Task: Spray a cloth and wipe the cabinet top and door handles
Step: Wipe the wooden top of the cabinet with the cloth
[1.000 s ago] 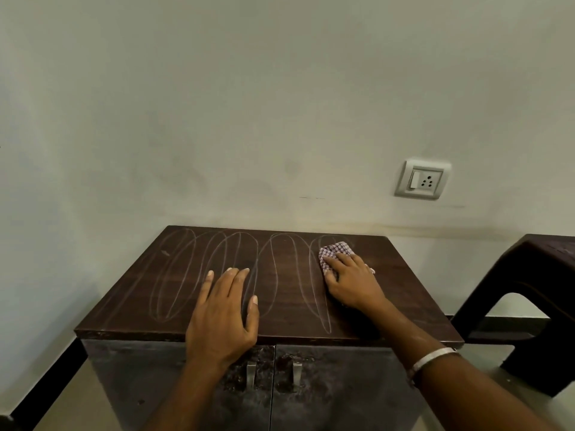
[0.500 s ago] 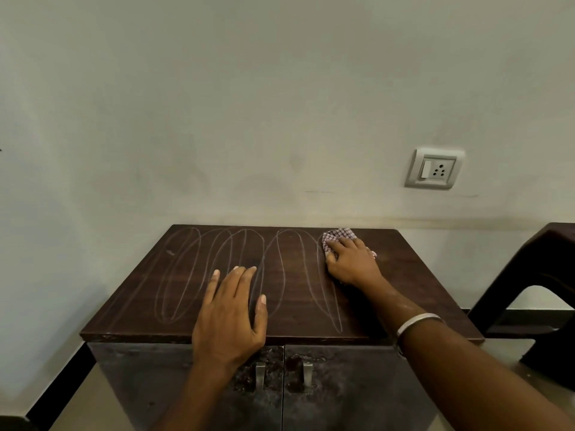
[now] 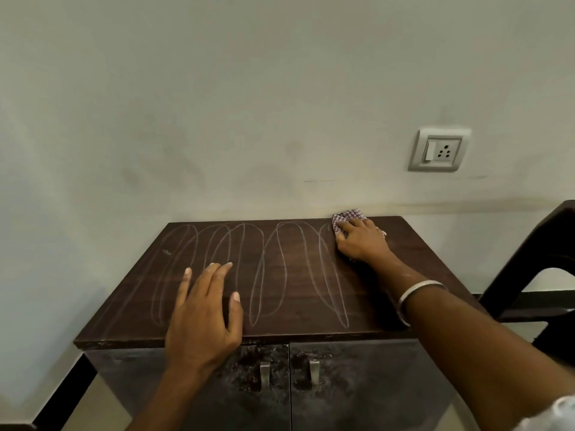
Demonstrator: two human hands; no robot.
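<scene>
A dark brown cabinet top (image 3: 295,275) carries pale looping chalk-like marks across its left and middle. My right hand (image 3: 361,241) presses a small red-and-white checked cloth (image 3: 345,217) flat against the top at its back edge, right of centre; most of the cloth is hidden under the fingers. My left hand (image 3: 205,312) rests flat on the front left part of the top, fingers straight and spread. Below the front edge, two metal door handles (image 3: 265,373) (image 3: 314,370) sit side by side on the stained doors.
The wall stands directly behind the cabinet, with a switch and socket plate (image 3: 438,150) at upper right. A dark plastic stool (image 3: 544,275) stands close to the cabinet's right side. Light floor and a black skirting strip (image 3: 62,396) show at lower left.
My right hand has slid the cloth away from me to the back edge of the top. My left hand has stayed in place.
</scene>
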